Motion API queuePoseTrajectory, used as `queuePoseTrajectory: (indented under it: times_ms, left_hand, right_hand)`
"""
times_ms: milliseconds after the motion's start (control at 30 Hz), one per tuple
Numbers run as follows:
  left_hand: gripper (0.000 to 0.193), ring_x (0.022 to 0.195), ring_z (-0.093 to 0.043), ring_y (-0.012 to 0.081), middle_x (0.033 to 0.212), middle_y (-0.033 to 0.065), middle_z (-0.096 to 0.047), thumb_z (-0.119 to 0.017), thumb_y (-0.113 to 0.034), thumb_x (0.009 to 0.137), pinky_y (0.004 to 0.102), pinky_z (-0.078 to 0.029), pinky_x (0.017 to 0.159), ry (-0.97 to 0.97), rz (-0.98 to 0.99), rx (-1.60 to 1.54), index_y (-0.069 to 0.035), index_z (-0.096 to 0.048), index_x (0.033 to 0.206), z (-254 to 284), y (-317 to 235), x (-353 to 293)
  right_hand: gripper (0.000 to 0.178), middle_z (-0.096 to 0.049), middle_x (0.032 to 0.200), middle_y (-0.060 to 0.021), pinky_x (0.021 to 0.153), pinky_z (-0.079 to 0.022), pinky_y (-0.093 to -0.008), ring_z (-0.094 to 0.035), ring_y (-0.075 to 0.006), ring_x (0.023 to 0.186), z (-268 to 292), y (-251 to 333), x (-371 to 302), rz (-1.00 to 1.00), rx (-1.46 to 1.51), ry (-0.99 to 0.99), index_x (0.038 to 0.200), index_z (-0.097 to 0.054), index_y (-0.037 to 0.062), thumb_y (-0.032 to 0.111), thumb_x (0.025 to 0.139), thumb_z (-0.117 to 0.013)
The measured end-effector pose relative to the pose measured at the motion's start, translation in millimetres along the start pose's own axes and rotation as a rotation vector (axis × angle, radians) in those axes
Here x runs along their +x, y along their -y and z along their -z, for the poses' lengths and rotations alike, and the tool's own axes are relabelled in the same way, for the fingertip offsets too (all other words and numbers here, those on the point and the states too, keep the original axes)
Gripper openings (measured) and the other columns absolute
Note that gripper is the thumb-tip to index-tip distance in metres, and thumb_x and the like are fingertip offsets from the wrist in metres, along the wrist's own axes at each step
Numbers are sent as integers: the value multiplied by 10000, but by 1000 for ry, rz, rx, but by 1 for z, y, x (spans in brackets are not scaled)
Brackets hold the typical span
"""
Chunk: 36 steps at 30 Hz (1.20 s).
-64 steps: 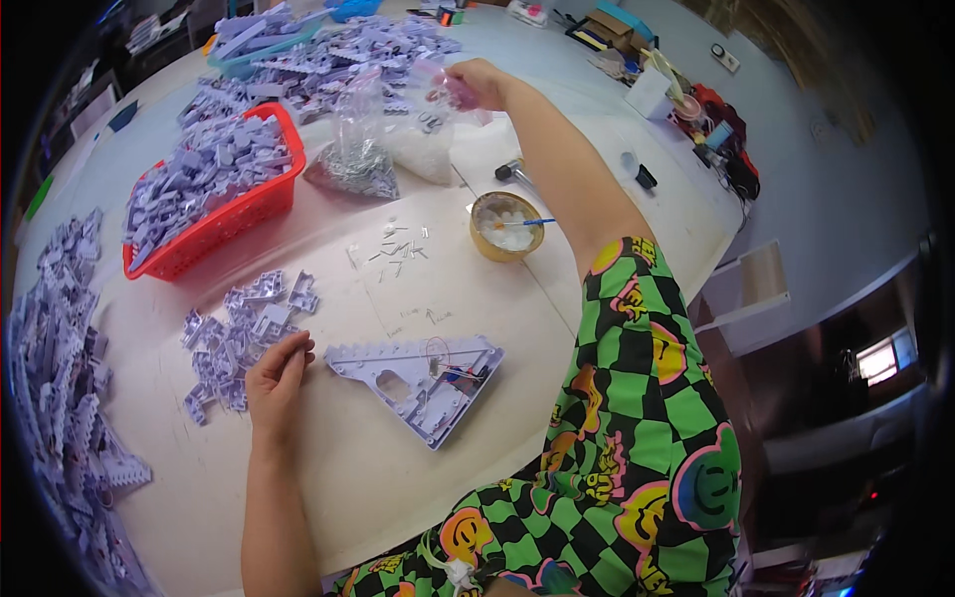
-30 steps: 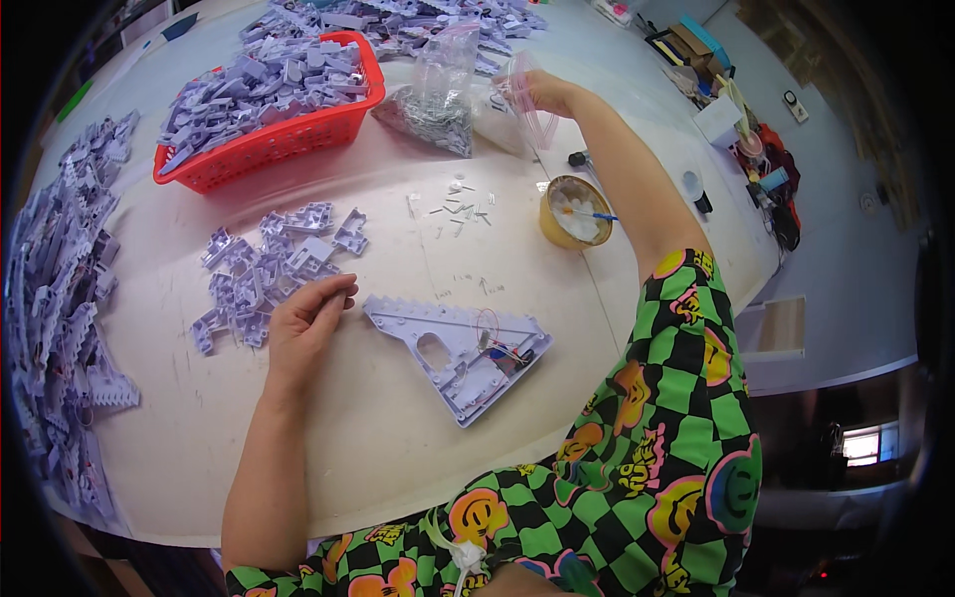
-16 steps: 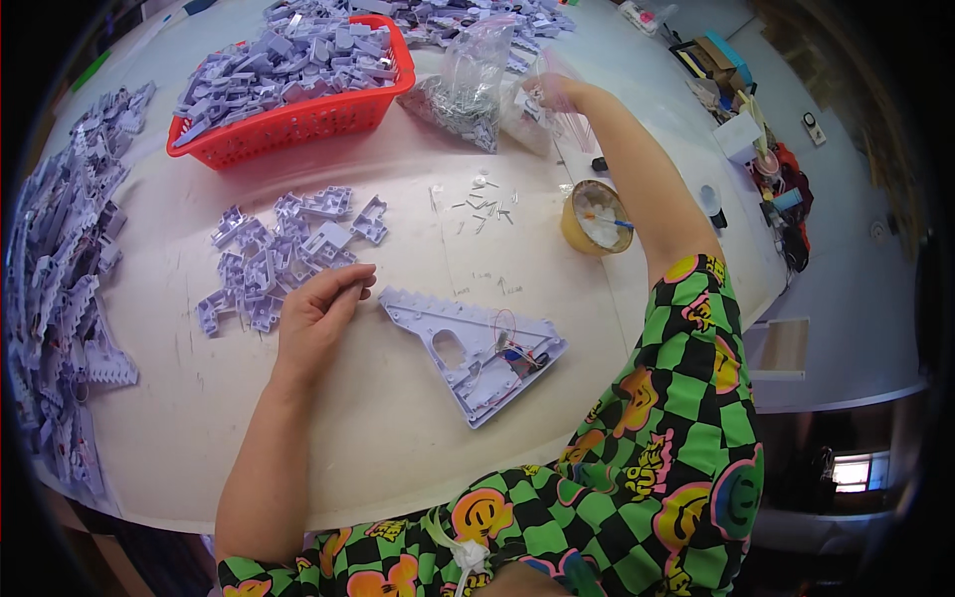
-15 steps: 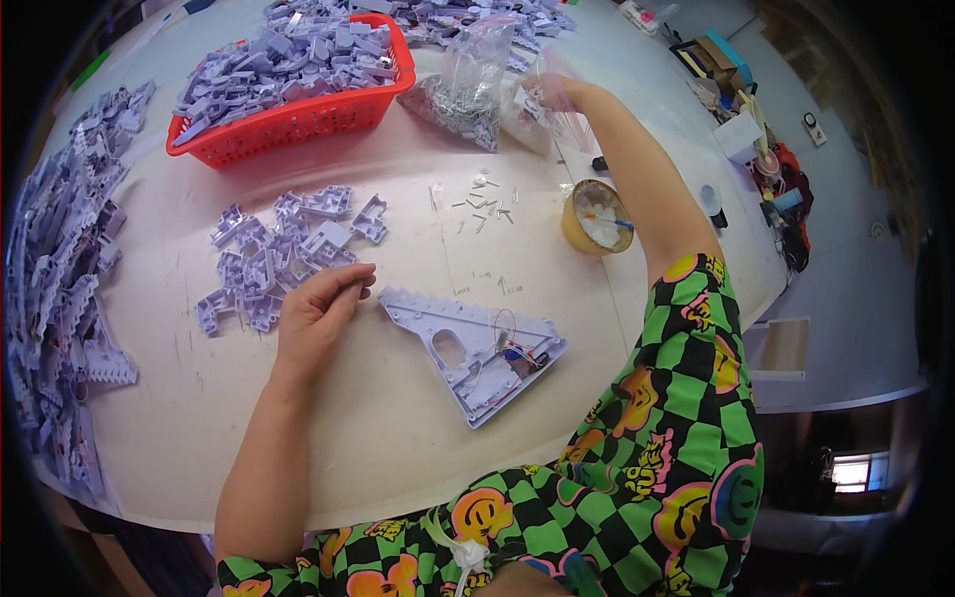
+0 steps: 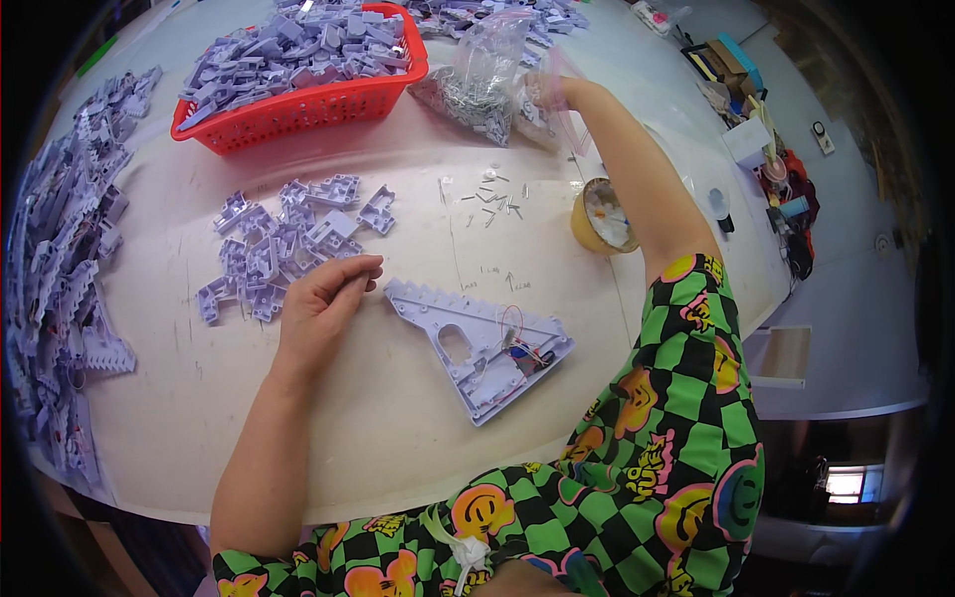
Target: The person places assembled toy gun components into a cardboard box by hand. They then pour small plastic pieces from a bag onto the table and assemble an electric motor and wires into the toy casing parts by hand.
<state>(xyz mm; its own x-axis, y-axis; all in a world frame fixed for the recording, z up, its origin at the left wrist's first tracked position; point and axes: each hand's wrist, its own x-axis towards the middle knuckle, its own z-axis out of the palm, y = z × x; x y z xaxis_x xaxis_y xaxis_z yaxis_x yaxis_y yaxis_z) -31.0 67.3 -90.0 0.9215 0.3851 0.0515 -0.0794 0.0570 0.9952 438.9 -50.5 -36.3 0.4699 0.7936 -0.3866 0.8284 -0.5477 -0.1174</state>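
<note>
Since earlier, the right hand has slipped from the top of the clear bag into its mouth, finger spread and hold too hidden to tell. Beside the left hand, fingers curled to the thumb, contents unclear, the lilac shell lies on the pale table, narrow tip toward that hand, long axis running rightward and slightly nearer the person; a bright patch glows in the dim room.

Near the right edge of the pale tabletop, a white box stands beside other clutter, with a brown cardboard box farther back. A light-blue object sits between a red item and a black item. Farther right is 1 small white device; at the far left, 1 green object, too blurred to identify
</note>
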Motion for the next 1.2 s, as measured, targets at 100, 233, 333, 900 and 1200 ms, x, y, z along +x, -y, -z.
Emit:
queuePoseTrajectory:
  times_ms: [100,233,333,900,1200]
  left_hand:
    - [223,952,-581,127,1007,64,-629,-506,-14,883,254,-457,865,18,25,60,12,-613,1077,2,-4,-2]
    - [224,956,-581,129,1009,61,-630,-505,-12,881,255,-456,865,11,38,73,13,-614,1075,-3,-3,1]
    - [220,917,-598,117,972,62,-650,-515,-18,865,238,-456,823,-17,14,50,-12,-640,1046,0,-2,0]
    - [219,947,-584,115,1004,53,-633,-514,-27,886,242,-458,859,12,19,33,-2,-623,1074,1,0,4]
    - [230,930,-596,123,968,61,-651,-513,-41,874,243,-449,837,-15,24,32,-7,-633,1068,-1,5,6]
  right_hand:
    - [448,-579,1102,-187,788,-490,-333,-597,-265,963,0,13,-2,-44,-15,-44,1234,-456,57,54,790,-521]
    - [450,-577,1106,-186,788,-490,-338,-596,-268,960,1,-1,-10,-124,-30,-85,1238,-451,63,53,794,-518]
    - [451,-575,1110,-186,788,-489,-342,-595,-271,958,-7,9,-13,-162,-38,-126,1242,-447,68,52,797,-516]
    - [430,-581,1056,-103,765,-482,-311,-560,-173,945,-4,16,-33,-162,20,-184,1291,-424,56,51,863,-461]
    - [284,-545,786,6,504,-374,-224,-446,-87,599,13,17,-68,-393,749,-295,1104,-533,92,231,864,-593]
